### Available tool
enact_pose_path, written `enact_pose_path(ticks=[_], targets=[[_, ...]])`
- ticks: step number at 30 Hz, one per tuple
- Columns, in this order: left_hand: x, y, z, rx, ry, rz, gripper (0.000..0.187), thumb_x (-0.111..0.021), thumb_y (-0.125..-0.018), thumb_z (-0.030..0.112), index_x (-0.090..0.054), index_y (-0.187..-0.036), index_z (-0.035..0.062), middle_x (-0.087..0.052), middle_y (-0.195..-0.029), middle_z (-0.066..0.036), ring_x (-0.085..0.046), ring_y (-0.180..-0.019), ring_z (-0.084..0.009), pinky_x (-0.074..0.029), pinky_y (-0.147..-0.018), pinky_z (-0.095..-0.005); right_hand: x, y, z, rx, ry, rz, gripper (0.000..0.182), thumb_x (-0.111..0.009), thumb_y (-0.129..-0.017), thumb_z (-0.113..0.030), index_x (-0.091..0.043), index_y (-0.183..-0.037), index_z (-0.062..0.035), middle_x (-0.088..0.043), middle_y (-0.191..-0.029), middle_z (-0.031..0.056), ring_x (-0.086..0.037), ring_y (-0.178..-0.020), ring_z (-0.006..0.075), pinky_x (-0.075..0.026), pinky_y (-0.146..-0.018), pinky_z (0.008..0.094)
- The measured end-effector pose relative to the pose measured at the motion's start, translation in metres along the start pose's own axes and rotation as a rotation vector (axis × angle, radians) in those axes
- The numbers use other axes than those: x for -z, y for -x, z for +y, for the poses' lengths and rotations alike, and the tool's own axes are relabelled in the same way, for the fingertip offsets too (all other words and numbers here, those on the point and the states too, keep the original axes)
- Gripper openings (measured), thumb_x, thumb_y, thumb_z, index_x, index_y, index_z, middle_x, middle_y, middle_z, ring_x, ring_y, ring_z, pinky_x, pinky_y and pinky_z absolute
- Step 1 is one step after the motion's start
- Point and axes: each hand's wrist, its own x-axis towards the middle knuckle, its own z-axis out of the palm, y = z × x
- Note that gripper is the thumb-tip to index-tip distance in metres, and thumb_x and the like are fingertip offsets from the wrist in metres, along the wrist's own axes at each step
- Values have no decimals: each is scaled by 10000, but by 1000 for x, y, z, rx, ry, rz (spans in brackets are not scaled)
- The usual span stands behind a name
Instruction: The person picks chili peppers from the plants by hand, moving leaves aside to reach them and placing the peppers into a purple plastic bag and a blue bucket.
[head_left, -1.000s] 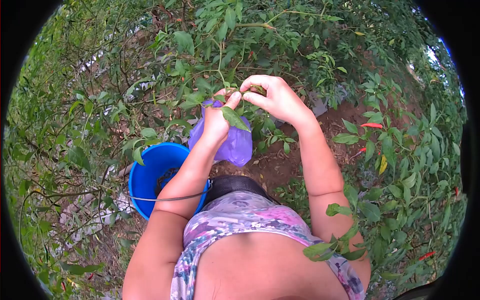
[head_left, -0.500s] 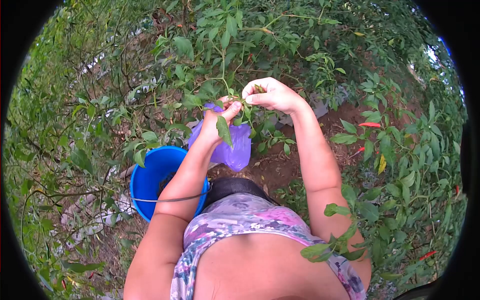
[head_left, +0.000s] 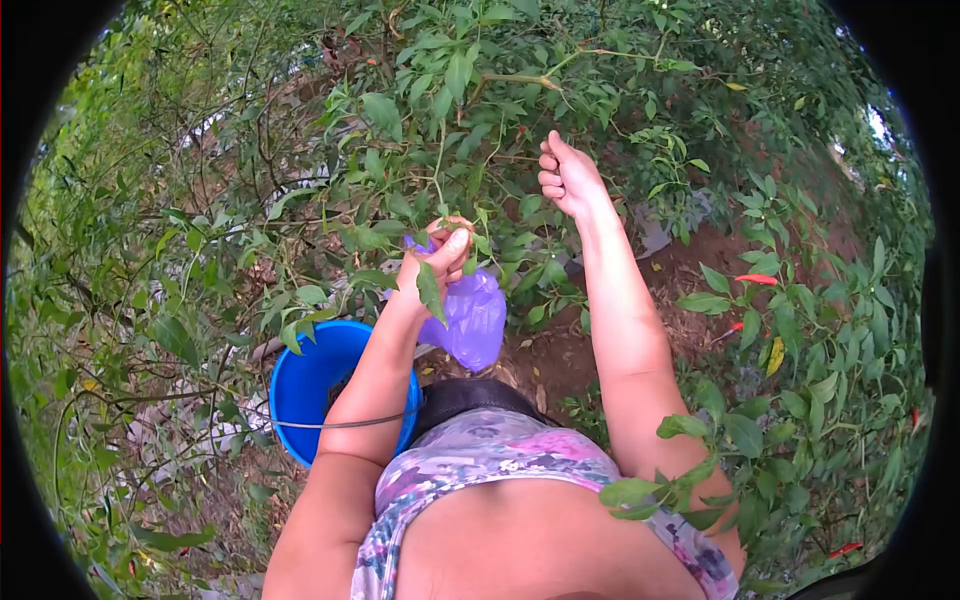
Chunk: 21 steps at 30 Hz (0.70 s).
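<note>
My left hand (head_left: 446,252) is closed among the leaves of a pepper plant (head_left: 440,165), its thumb pressed towards the fingers. From this hand hangs a thin purple plastic bag (head_left: 474,318), and a green leaf (head_left: 430,292) lies across the wrist side. My right hand (head_left: 572,178) is raised to the right, apart from the left, with its fingers curled into the palm. Whatever it may hold is hidden inside the fist. A blue bucket (head_left: 290,400) with a wire handle hangs by my left forearm, and the handle crosses that arm.
Dense pepper bushes surround me. Red chilies, such as one ripe chili (head_left: 757,279), hang on the right-hand plant (head_left: 745,430), whose leaves overlap my right arm. A forked branch (head_left: 520,79) reaches across above my hands. Brown soil (head_left: 560,350) shows between the plants.
My right hand has pulled away from the left, up and to the right, and closed into a fist. Small green peppers visible in it earlier are now hidden. My left hand stays with the bag.
</note>
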Motion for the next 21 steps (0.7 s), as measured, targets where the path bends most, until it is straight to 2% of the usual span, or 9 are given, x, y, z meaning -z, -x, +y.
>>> enact_pose_path(ticks=[1, 4, 8, 10, 11, 13, 17, 19, 21], targets=[[-1, 1, -2, -9, 21, 32, 230, -624, -835, 240, -517, -987, 103, -409, -691, 72, -295, -530, -22, -210, -460, -188, -6, -5, -3, -3, 2, -4, 287, -503, -909, -353, -464, -953, -72, -372, -608, -42, -296, -445, 47, -195, -355, 191], [-5, 2, 0, -28, 49, 18, 216, -616, -837, 207, -513, -993, 98, -415, -704, 70, -299, -536, -20, -211, -458, -187, -26, -24, -1, -16, 224, 71, 414, -591, -837, -434, -501, -895, -34, -252, -500, -79, -217, -377, 31, -153, -334, 196], [-5, 1, -4, -55, 36, 20, 202, -620, -834, 199, -519, -976, 95, -417, -696, 72, -303, -536, -21, -221, -456, -191, -21, -52, 15, 26, 256, 130, 331, -589, -856, -353, -524, -892, -31, -269, -520, -73, -237, -378, 29, -157, -336, 197], [-3, 2, -4, -69, 45, 22, 193, -619, -834, 196, -522, -968, 97, -416, -691, 72, -309, -539, -21, -227, -460, -193, -17, -56, 21, 121, 110, 178, 243, -586, -857, -275, -545, -876, -36, -330, -577, -52, -256, -377, 29, -163, -336, 199], [-3, 2, -5, -78, 52, 17, 184, -619, -833, 193, -525, -961, 100, -416, -685, 72, -315, -542, -22, -234, -464, -194, -12, -58, 23, 115, 113, 173, 243, -586, -857, -275, -545, -876, -36, -330, -577, -52, -256, -377, 29, -163, -336, 199], [-4, 3, -2, -62, 36, 44, 178, -618, -834, 189, -525, -958, 102, -416, -682, 72, -322, -547, -23, -239, -470, -195, -5, -58, 27, 221, 177, 198, 193, -562, -862, -222, -554, -916, -36, -423, -664, -21, -264, -381, 35, -176, -339, 201], [-3, 7, 0, -32, 7, 71, 168, -618, -832, 184, -526, -949, 106, -416, -681, 71, -334, -560, -22, -249, -484, -196, -3, -58, 30, 203, 117, 207, 183, -556, -861, -190, -565, -958, -35, -499, -748, 8, -271, -384, 40, -186, -342, 199], [-3, 7, 0, -31, 4, 78, 169, -619, -831, 183, -526, -949, 106, -417, -681, 72, -333, -561, -22, -246, -483, -196, 2, -58, 30, 92, -88, 48, 187, -567, -849, -167, -571, -990, -43, -546, -775, 14, -279, -381, 44, -194, -340, 193], [-4, 7, 0, -32, 0, 84, 170, -620, -830, 183, -526, -948, 106, -417, -681, 73, -332, -562, -21, -244, -482, -196, 7, -60, 27, 32, -121, -17, 177, -581, -842, -167, -578, -977, -54, -552, -768, 8, -284, -380, 43, -195, -337, 192]])
